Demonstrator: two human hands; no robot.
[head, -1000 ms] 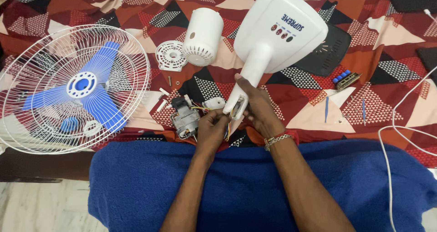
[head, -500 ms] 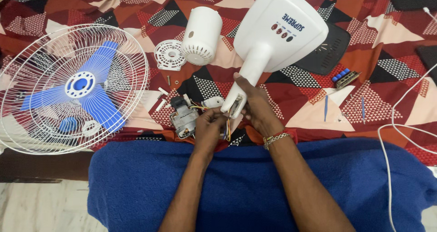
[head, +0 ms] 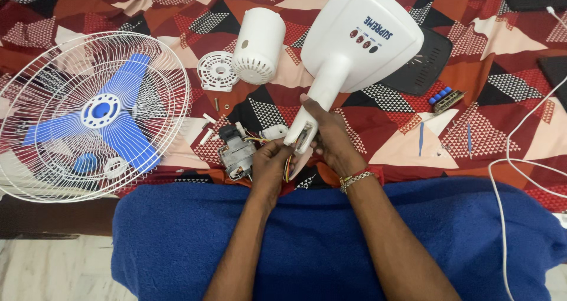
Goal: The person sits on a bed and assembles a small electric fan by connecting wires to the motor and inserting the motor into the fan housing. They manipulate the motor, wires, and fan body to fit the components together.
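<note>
A round white wire fan guard (head: 88, 115) with three blue plastic blades inside is lying flat at the far left, on a patchwork bedspread (head: 502, 106) of red, black, cream and orange triangles. Just right of the guard, a small white round vented cap (head: 217, 71) is sitting beside a white cylindrical plastic motor cover (head: 257, 45), which is lying on its side. Below them, a bare grey metal fan motor (head: 236, 151) is resting on the spread with thin coloured wires (head: 287, 166) running from it towards the hands.

In the middle, the left hand (head: 270, 166) is curling its fingers narrowly around those wires at the lower end of a white plastic fan stand (head: 348, 53), whose wide base is pointing away and whose neck is slanting down towards the person. The right hand (head: 331, 141) is gripping that neck just beside the left hand, thumb on top, with a metal bracelet on the wrist.

A thick blue blanket (head: 177, 236) is covering the lap under both forearms. Further right, a black vented plastic panel (head: 428, 62) is lying half under the base, then a small switch block with blue buttons (head: 446, 98), and a white cable (head: 520, 159) is looping along the right edge.
</note>
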